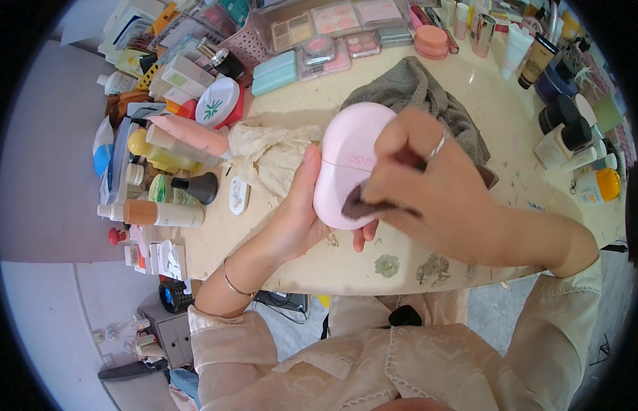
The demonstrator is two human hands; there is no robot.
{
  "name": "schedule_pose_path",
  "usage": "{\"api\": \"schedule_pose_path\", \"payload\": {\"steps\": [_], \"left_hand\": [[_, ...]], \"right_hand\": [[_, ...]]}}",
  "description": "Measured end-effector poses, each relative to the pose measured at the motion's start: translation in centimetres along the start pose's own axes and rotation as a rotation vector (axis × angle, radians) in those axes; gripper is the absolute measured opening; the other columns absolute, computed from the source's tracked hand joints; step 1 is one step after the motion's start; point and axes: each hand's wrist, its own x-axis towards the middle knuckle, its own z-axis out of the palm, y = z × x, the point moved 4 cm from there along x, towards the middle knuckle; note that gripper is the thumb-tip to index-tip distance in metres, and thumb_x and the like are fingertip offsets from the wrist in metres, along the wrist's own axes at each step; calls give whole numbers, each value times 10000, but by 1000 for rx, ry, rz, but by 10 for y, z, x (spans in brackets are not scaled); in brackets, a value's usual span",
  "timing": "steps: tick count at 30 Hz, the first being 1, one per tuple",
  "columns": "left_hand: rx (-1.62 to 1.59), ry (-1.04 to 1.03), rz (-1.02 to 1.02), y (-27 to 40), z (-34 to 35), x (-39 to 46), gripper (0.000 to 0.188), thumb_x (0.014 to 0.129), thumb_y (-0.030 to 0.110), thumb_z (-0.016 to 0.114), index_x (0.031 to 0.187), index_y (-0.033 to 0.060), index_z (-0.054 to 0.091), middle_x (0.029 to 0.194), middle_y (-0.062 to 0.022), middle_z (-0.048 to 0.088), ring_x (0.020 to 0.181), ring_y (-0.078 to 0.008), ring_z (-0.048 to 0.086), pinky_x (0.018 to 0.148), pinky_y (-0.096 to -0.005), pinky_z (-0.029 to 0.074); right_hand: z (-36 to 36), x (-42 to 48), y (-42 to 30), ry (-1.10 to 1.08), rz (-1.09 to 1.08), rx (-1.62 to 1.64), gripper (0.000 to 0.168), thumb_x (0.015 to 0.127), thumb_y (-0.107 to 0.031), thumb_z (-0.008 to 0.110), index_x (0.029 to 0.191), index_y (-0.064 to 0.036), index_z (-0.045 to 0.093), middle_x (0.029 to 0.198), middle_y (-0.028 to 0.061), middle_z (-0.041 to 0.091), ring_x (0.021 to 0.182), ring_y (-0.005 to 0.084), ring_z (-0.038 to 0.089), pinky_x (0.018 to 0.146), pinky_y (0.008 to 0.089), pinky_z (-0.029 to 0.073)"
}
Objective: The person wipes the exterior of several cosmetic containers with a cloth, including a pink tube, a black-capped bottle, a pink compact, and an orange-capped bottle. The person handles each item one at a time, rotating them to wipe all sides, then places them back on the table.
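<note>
A pink oval case with a rounded shell, a seam across its middle and some writing is held up above the table. My left hand grips it from the left and below, thumb along its side. Pinched in my right hand is a dark brown cloth, pressed to the lower right of the case; both are slightly blurred. My right fingers cover part of the case. Behind it lies a crumpled grey towel. To the left of the case is a wrinkled cream cloth.
The cream tabletop has stains near its front edge. Bottles and tubes, among them a pink tube, crowd the left. Makeup palettes line the back. More bottles, including an orange-capped one, stand at the right. A small white oval item lies left of my forearm.
</note>
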Motion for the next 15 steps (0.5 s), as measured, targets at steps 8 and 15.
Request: {"api": "schedule_pose_path", "payload": {"steps": [8,15], "left_hand": [[192,12,-112,-9,10,4,886,882,757,113,1323,46,406,1058,-192,606,685,-229,629,513,-305,491],[16,160,-8,-5,5,-1,835,932,685,137,1417,33,327,1324,-190,492,1158,-291,528,950,-396,450]], "right_hand": [[-22,14,10,274,-29,-109,248,610,-48,778,795,-86,617,897,70,467,820,228,519,685,324,439],[23,-19,-14,66,-439,-150,211,627,-75,738,797,-89,613,935,47,524,764,220,546,617,337,453]]}}
